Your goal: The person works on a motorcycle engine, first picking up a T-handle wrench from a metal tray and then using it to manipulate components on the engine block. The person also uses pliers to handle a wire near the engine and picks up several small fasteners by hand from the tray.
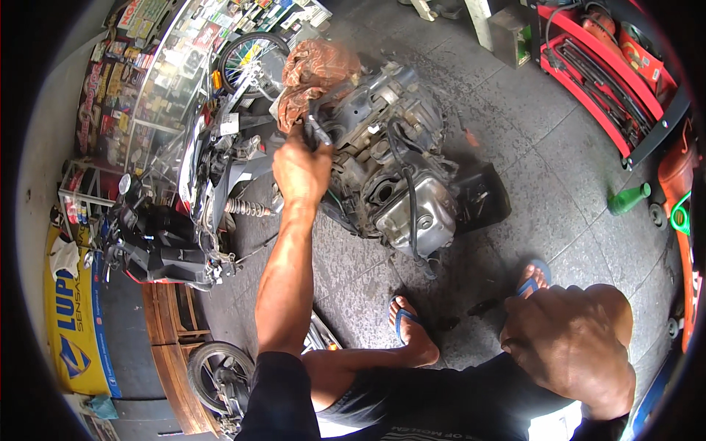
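Left fingers (296,143) pinch a silvery tool (319,131) at the motorcycle engine's (384,151) nine o'clock, perhaps for fine control; the right hand's (540,327) grip I cannot tell

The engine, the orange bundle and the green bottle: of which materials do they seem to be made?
Engine: probably cast metal, grimy, given the silvery sheen on its cover. Orange bundle: likely cloth, matte, given its crumpled folds. Green bottle: perhaps plastic, given its smooth sheen; glass is possible.
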Demonstrator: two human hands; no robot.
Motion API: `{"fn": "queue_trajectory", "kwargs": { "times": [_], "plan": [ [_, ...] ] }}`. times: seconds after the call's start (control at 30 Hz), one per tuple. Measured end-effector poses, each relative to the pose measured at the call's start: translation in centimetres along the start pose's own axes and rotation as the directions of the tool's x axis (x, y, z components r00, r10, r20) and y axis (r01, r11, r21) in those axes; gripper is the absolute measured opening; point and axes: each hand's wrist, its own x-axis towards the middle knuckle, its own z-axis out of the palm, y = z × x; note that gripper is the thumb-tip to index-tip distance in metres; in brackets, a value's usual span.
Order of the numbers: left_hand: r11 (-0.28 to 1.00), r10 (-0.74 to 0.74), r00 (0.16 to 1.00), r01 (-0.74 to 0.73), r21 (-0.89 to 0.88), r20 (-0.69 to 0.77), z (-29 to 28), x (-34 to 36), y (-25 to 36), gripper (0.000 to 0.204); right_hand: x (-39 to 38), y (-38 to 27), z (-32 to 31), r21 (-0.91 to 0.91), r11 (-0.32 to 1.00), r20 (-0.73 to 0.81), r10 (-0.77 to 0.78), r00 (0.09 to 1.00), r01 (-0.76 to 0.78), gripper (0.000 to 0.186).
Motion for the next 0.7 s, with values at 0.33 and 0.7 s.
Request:
{"fn": "queue_trajectory", "kwargs": {
  "times": [0.33, 0.7],
  "plan": [
    [0.984, 0.088, 0.992, -0.071, -0.164, 0.095, -0.1, 0.1, -1.3, 0.042, 0.0, 0.2, -0.5, -0.155, 0.987, -0.004, 0.04, 0.999, -0.04, 0.038],
    [0.958, 0.091, 0.982, -0.04, -0.285, 0.169, -0.5, 0.5, -2.4, 0.037, 0.2, 0.7, -1.1, -0.075, 0.995, 0.092, 0.067, 0.994, -0.06, 0.043]
  ]
}}
